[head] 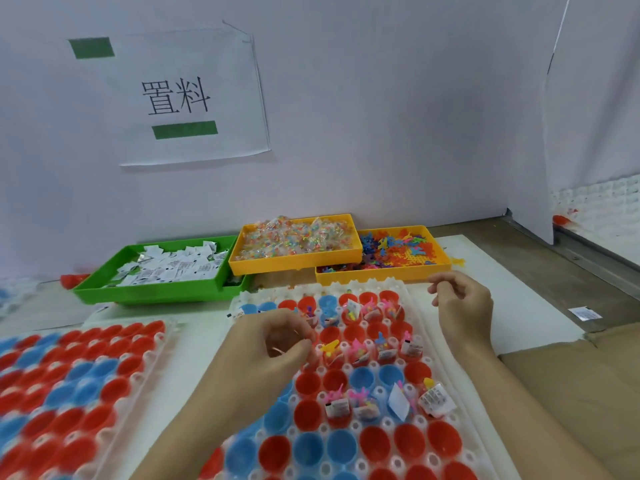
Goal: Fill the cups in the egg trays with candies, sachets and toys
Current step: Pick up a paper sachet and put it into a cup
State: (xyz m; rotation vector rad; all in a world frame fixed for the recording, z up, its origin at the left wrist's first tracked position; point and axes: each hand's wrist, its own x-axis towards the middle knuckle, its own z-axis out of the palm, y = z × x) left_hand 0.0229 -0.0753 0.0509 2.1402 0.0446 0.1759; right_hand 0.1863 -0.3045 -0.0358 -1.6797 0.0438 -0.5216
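Note:
A white egg tray (pixel 426 344) in front of me holds red and blue cups. Several cups in its right half hold a sachet, a candy packet and a small plastic toy, such as one filled cup (pixel 434 400). My left hand (pixel 273 344) hovers over the tray's upper left with its fingers curled inward, next to a yellow toy (pixel 329 347). Whether it holds anything is hidden. My right hand (pixel 464 306) hangs above the tray's far right corner, fingers loosely curled and nothing visible in them. A second egg tray (pixel 152 355) of unfilled cups lies to the left.
Three bins stand along the back wall: a green bin (pixel 104 289) of white sachets, a yellow bin (pixel 298 263) of wrapped candies and another yellow bin (pixel 381 277) of coloured plastic toys. A loose sachet (pixel 584 313) lies at the right. Brown cardboard (pixel 571 375) covers the near right.

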